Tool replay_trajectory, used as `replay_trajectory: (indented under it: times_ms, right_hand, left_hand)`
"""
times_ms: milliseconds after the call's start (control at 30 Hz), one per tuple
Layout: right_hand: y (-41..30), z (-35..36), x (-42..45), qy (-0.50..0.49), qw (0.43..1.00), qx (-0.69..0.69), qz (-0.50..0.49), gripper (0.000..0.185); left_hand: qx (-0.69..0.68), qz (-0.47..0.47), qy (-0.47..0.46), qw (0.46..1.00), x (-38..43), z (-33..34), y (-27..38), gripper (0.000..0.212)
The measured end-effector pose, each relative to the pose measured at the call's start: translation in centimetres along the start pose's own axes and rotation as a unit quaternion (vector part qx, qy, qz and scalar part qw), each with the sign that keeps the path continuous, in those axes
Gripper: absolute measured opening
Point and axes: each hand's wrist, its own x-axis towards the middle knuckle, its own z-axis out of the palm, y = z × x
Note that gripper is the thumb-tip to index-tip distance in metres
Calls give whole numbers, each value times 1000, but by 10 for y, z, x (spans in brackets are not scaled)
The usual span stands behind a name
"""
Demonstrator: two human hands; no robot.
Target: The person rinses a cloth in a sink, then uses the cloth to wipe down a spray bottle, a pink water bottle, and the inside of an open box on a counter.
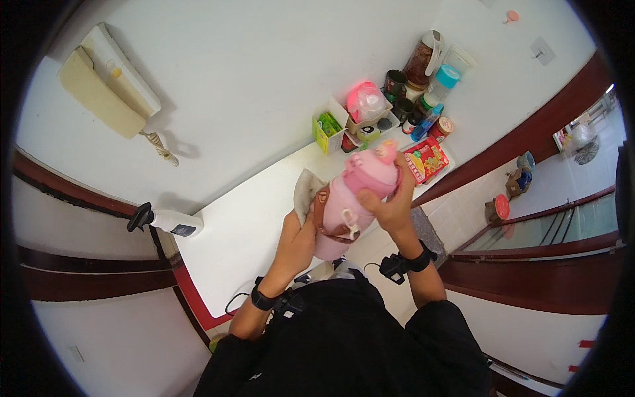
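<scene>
Both hands hold a pink bottle above the near side of a white tabletop. It is tilted, its lid toward the upper right. My right hand grips the upper part by the pink lid, thumb across the front. Low on the bottle's left side is my left hand, with a grey cloth sticking up between it and the bottle. A brown strap wraps around the body, and a small pale ornament hangs on it.
A white spray bottle lies toward the table's left end. At the back right stand an open green box, dark mugs, a brown-filled pitcher, jars and a red packet. A wall telephone hangs at left.
</scene>
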Motion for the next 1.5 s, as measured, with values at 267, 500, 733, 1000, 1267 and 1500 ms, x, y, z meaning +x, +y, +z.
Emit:
replay_trajectory:
  times_ms: [267, 500, 733, 1000, 1267, 1500]
  right_hand:
    - [16, 12, -18, 3, 991, -131, 23, 62]
    - [31, 5, -21, 78, 977, -195, 31, 66]
    - [41, 0, -31, 76, 980, -179, 45, 62]
    - [43, -3, -34, 107, 973, -205, 9, 61]
    - [61, -27, -33, 216, 926, -308, 41, 64]
    - [77, -56, -39, 309, 936, -159, 56, 61]
  left_hand:
    - [93, 42, -19, 995, 31, 8, -19, 48]
    - [173, 34, -67, 982, 18, 7, -29, 57]
    - [131, 18, -55, 990, 13, 23, -30, 60]
    - [0, -133, -92, 987, 30, 22, -27, 57]
    - [161, -48, -121, 978, -3, 42, -76, 56]
    - [-64, -103, 45, 992, -2, 15, -78, 58]
